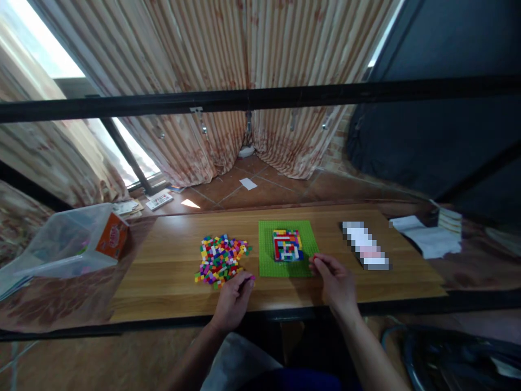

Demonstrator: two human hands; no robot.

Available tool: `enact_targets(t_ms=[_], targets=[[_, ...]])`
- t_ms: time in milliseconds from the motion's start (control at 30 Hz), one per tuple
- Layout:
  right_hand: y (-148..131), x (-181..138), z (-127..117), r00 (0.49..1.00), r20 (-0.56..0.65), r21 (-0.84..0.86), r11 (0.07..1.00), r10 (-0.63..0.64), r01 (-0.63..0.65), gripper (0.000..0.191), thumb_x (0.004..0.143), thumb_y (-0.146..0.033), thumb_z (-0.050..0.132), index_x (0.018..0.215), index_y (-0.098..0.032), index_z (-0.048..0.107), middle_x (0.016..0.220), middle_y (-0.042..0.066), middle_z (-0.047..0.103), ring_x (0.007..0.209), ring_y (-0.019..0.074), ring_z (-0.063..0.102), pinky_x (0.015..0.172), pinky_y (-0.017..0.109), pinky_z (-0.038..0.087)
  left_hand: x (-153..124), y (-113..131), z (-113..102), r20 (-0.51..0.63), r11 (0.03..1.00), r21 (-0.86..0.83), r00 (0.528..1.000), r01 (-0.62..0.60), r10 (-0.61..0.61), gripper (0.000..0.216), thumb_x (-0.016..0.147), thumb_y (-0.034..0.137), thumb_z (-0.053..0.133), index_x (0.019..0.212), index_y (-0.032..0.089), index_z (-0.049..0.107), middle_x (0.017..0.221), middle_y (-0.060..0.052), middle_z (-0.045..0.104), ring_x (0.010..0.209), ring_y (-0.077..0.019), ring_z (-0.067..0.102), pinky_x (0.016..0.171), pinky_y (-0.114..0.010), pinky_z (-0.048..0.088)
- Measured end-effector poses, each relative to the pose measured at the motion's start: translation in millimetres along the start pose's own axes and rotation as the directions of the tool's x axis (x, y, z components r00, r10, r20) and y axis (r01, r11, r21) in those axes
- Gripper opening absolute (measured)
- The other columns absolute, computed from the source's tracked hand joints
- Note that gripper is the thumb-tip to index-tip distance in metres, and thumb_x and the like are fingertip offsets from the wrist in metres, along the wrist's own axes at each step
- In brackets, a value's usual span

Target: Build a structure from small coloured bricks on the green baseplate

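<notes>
A green baseplate (pixel 268 255) lies on the wooden table (pixel 171 255), and a small build of red, white, blue and yellow bricks (pixel 287 245) stands on it. Left of the plate sits a pile of several loose coloured bricks (pixel 221 259). My left hand (pixel 234 298) rests at the near edge of that pile, fingers curled, a purple brick at its fingertips. By the plate's right near corner my right hand (pixel 336 279) pinches a small red brick (pixel 313 260).
A clear plastic bin (pixel 61 247) with an orange box (pixel 112 236) in it stands at the table's left end. A blurred-out white object (pixel 366 247) and white papers (pixel 427 233) lie to the right. A black bar (pixel 260 98) crosses overhead.
</notes>
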State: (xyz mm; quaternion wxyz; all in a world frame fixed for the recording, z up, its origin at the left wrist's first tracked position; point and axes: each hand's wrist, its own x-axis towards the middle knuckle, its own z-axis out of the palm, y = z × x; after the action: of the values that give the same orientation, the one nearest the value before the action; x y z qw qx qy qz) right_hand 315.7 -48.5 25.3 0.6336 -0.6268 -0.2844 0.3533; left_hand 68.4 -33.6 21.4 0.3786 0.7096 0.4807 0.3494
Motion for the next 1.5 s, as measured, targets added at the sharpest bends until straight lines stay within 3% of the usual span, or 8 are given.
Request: enact_targets(t_ms=[167,367,533,800,967,1167,1500], targets=[[4.4,23.9,13.6,0.995,-0.012,-0.094,0.991,-0.101,0.1,0.026,0.068,-0.04,0.07,0.082,-0.019,0.074,0.087,0.007,0.073,0.086,0.0218,0.065,0.082,0.038,0.05,0.5,-1.9,0.0,-0.003,0.999,0.043,1.0,0.009,-0.008,0.021,0.09,0.035,0.047,0.089,0.019,0.061,0.074,-0.001,0.06,0.067,-0.0142,0.056,0.06,-0.023,0.044],[9.9,33.5,25.0,0.984,0.101,-0.16,0.974,-0.146,0.161,0.026,0.072,-0.042,0.066,0.084,-0.02,0.076,0.088,0.007,0.074,0.085,0.0228,0.066,0.081,0.039,0.049,0.8,-2.4,0.2,-0.004,0.997,0.08,1.0,0.014,-0.014,0.021,0.091,0.035,0.047,0.085,0.02,0.06,0.076,-0.002,0.062,0.068,-0.0151,0.059,0.06,-0.024,0.045],[11.4,37.1,23.4,0.96,0.176,-0.266,0.928,-0.218,0.26,0.025,0.077,-0.039,0.061,0.086,-0.022,0.076,0.091,0.007,0.073,0.085,0.0222,0.065,0.081,0.038,0.049,0.3,-4.4,1.6,-0.014,0.995,0.099,1.0,0.016,-0.015,0.02,0.091,0.034,0.047,0.093,0.02,0.061,0.076,-0.002,0.063,0.068,-0.0153,0.059,0.06,-0.024,0.046],[5.0,34.7,23.8,0.933,0.219,-0.382,0.855,-0.285,0.351,0.023,0.08,-0.035,0.057,0.086,-0.021,0.074,0.091,0.007,0.073,0.085,0.0213,0.065,0.08,0.036,0.049,0.8,-6.1,2.0,-0.015,0.993,0.119,1.0,-0.003,0.005,0.019,0.091,0.033,0.047,0.091,0.02,0.061,0.076,-0.002,0.063,0.068,-0.0149,0.06,0.061,-0.024,0.046],[6.7,40.9,25.6,0.964,0.177,-0.36,0.898,-0.2,0.252,0.025,0.075,-0.038,0.061,0.086,-0.019,0.073,0.086,0.007,0.073,0.079,0.0218,0.066,0.075,0.036,0.05,0.7,-5.8,2.0,-0.011,0.993,0.116,1.0,-0.005,0.006,0.02,0.092,0.033,0.047,0.091,0.02,0.062,0.078,-0.002,0.064,0.069,-0.0148,0.06,0.063,-0.024,0.047],[6.5,48.8,29.7,0.996,0.075,-0.199,0.978,-0.047,0.061,0.03,0.059,-0.038,0.072,0.081,-0.018,0.071,0.068,0.004,0.071,0.063,0.0201,0.065,0.061,0.034,0.051,0.8,-3.8,1.9,-0.008,0.993,0.113,1.0,-0.014,0.015,0.019,0.092,0.031,0.047,0.088,0.02,0.061,0.078,-0.002,0.064,0.071,-0.0147,0.06,0.068,-0.025,0.047],[1.0,61.9,25.6,0.988,0.104,-0.191,0.977,0.118,-0.096,0.039,0.047,-0.03,0.077,0.083,-0.016,0.069,0.058,0.001,0.068,0.055,0.0185,0.062,0.055,0.031,0.045,1.9,3.4,1.2,0.006,0.995,0.096,1.0,-0.018,0.017,0.018,0.09,0.029,0.047,0.085,0.019,0.062,0.079,-0.003,0.065,0.072,-0.0158,0.061,0.069,-0.026,0.048]])
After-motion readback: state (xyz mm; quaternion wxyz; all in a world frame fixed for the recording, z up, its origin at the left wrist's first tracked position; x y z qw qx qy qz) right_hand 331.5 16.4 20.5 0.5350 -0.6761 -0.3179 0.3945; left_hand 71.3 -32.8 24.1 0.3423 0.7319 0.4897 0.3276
